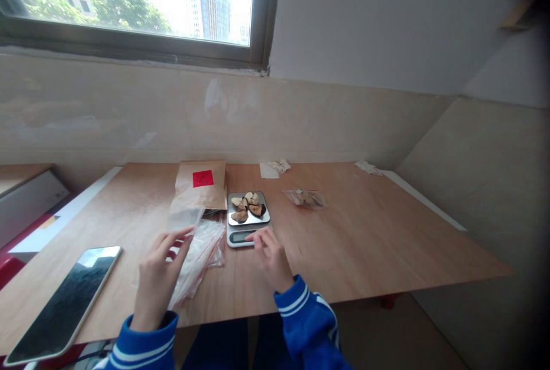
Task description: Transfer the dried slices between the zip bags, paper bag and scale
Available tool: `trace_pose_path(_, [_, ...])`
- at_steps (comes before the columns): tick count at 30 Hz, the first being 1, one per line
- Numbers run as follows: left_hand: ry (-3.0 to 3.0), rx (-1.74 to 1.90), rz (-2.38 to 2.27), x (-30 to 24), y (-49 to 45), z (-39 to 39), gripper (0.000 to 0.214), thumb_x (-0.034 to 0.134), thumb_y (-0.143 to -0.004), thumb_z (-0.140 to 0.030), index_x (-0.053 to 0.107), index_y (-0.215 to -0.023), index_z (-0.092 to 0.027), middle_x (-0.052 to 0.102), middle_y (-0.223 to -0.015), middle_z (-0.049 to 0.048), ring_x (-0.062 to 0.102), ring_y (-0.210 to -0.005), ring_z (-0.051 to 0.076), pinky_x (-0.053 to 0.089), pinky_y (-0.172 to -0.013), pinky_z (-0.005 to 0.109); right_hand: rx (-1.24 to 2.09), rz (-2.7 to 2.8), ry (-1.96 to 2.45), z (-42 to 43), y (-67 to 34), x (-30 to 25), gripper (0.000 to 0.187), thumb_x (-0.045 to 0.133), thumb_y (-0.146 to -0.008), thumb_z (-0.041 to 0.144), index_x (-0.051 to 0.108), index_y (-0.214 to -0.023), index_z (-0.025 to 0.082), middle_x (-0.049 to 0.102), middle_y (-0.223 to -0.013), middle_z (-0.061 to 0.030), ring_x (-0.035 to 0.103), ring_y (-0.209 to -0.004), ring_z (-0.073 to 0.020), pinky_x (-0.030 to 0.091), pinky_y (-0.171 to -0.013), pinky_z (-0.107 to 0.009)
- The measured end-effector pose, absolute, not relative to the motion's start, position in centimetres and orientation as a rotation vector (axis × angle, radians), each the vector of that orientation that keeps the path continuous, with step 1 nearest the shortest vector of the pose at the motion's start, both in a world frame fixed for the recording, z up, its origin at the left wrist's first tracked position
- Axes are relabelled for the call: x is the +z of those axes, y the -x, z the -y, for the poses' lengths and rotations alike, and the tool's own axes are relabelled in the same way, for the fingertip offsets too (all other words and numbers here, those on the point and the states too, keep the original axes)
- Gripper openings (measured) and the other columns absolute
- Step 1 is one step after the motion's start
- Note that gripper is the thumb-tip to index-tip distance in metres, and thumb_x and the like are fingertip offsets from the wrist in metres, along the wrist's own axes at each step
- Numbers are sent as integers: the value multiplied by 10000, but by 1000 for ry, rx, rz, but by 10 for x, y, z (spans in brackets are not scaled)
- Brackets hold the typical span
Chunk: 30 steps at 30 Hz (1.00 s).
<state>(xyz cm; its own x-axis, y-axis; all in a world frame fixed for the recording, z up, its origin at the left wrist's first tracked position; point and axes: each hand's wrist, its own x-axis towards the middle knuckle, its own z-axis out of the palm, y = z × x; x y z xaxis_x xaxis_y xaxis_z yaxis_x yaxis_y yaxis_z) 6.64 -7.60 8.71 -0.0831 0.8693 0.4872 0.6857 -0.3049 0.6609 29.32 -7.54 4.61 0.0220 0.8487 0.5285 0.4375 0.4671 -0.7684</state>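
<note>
My left hand (165, 264) has its thumb and fingertips closed on the edge of a translucent plastic bag (185, 217). Beneath it lies a pile of clear zip bags (201, 250) with red seal lines. My right hand (270, 252) holds nothing; its index finger reaches to the display strip of a small digital kitchen scale (231, 223), and part of that strip is hidden by the fingers. Several dried pieces (243, 205), pale tan with dark brown edges, perhaps mushroom, rest on the scale's metal plate. The readout is too blurred to read.
A brown paper bag (200, 192) with a red label stands behind the zip bags. Right of the scale lies a filled clear bag (305, 198). A phone (64, 304) is at the left of the wooden table (387, 244). Crumpled tissue (280, 166) lies by the wall.
</note>
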Motion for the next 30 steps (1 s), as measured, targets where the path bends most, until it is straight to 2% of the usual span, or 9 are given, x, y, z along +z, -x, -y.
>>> trace_pose_path(2, [-1990,1415,-1601,98,-92,85,284,536,-839,-403,662,-1053,-264,631,-883,23,620,-701,144,528,-612,262,616,1626,1056,86,-272,60,222,441,-917,306,604,-1018,196,617,-912,-47,583,-815,-155,485,-735,-275])
trace_pose_path(4, [-2056,1407,-1377,104,-111,89,273,496,-874,-333,653,-1089,-273,626,-975,45,631,-834,168,544,-692,282,727,1589,993,91,-257,70,233,474,-904,329,571,-1068,195,632,-904,-36,597,-785,-144,497,-713,-262])
trace_pose_path(7, [-2140,1350,-1149,102,-124,89,342,434,-903,-243,595,-1200,-290,594,-1088,83,599,-1002,197,533,-832,336,799,1466,970,89,-250,77,208,473,-906,341,562,-1024,195,652,-881,-33,621,-764,-142,512,-693,-256])
trace_pose_path(12, [-2310,1310,-1022,87,-124,73,446,538,-857,-221,507,-1285,-343,561,-1159,77,576,-1005,195,529,-832,357,928,1394,938,80,-267,77,239,460,-911,363,592,-1026,201,677,-871,-39,651,-773,-159,540,-692,-269])
trace_pose_path(16, [-2432,1387,-1077,78,-128,59,391,629,-808,-271,580,-1193,-317,607,-1046,61,572,-934,196,486,-849,389,937,1456,974,80,-280,78,263,429,-926,360,611,-1025,199,672,-860,-39,646,-778,-161,527,-696,-264])
trace_pose_path(21, [-2401,1455,-1060,71,-132,48,180,604,-827,-236,643,-1002,-256,609,-850,31,573,-824,173,480,-756,334,846,1539,1078,77,-285,77,289,407,-929,379,614,-860,190,606,-700,-7,588,-650,-138,466,-592,-228])
trace_pose_path(23, [-2344,1608,-1108,68,-130,45,126,604,-824,-210,641,-940,-243,600,-826,20,566,-803,164,476,-731,317,850,1486,1129,74,-288,74,303,404,-926,390,611,-832,189,614,-689,-8,589,-637,-139,455,-574,-224])
trace_pose_path(27, [-2045,2135,-1359,59,-123,37,88,597,-819,-170,609,-894,-213,594,-829,15,555,-796,160,458,-750,329,756,1367,1314,65,-300,68,306,454,-897,406,621,-773,181,643,-689,-15,580,-603,-141,446,-577,-235])
trace_pose_path(30, [-1957,2283,-1426,47,-118,30,53,592,-821,-183,593,-871,-200,581,-804,9,545,-786,160,442,-763,338,717,1503,1295,59,-309,67,307,468,-892,403,649,-784,180,646,-716,-21,587,-662,-151,448,-614,-244])
